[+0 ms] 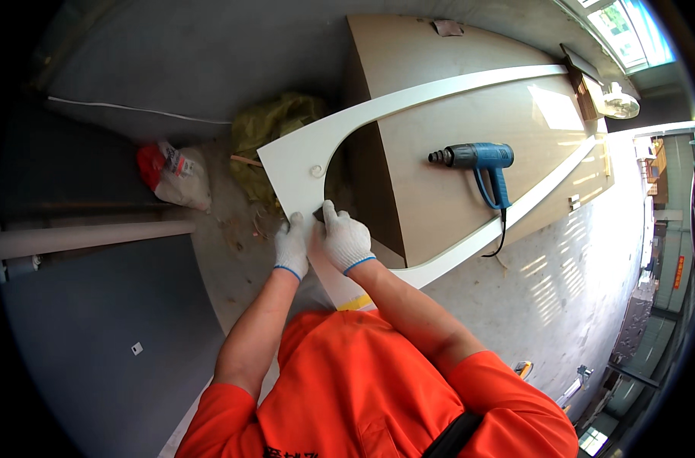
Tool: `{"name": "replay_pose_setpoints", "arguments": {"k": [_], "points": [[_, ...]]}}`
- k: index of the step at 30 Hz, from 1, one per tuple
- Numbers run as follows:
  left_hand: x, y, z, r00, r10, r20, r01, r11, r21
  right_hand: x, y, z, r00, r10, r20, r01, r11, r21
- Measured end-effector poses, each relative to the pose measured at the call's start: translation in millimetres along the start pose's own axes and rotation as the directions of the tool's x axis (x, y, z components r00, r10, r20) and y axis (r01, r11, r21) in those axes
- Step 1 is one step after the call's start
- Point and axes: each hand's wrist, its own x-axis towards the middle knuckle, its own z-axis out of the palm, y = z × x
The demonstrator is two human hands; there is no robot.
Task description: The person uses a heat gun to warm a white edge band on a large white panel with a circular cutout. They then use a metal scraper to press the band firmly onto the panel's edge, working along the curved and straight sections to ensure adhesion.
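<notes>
A white panel (408, 101) with a large rounded cutout lies across a brown board-covered block. My gloved left hand (291, 243) is closed at the panel's near-left edge, the thumb side up; its undersides are hidden. Beside it, my gloved right hand (348, 240) rests over the strip between that edge and the cutout. Its fingers close on a small dark piece (318, 214), mostly covered, whose kind I cannot make out. A thin pale curl (316, 171) lies on the panel just beyond my hands. The blue heat gun (488, 157) rests on the block, inside the cutout.
The brown block (431, 195) stands in front of me and to the right. Left are a grey panel (95, 336), a red-and-white bag (183, 175) and a yellow-green sack (267, 130). A lamp-like clear fitting (620, 103) sits at the far right end. The heat gun's cord hangs over the panel.
</notes>
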Motion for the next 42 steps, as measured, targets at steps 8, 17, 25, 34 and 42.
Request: {"name": "replay_pose_setpoints", "arguments": {"k": [8,17,25,34,42], "points": [[7,2,-19,1.0,0.008,-0.014,-0.005,0.981,0.194,28,-11,1,0.99,0.087,-0.108,-0.079,0.993,0.083],[102,153,53,0.402,0.661,0.634,-0.685,-0.243,0.687,59,1,-3,0.956,0.165,-0.244,-0.127,0.978,0.163],[165,173,132,0.771,0.047,0.635,-0.633,-0.054,0.772,44,17,-47,0.845,0.414,-0.338,-0.222,0.848,0.482],[163,170,126,0.723,0.105,0.682,-0.687,0.019,0.726,1,220,-115,0.564,0.572,-0.595,-0.59,0.784,0.194],[167,168,127,0.729,0.156,0.667,-0.669,-0.048,0.742,31,211,-106,0.62,0.592,-0.515,-0.517,0.802,0.3]]}}
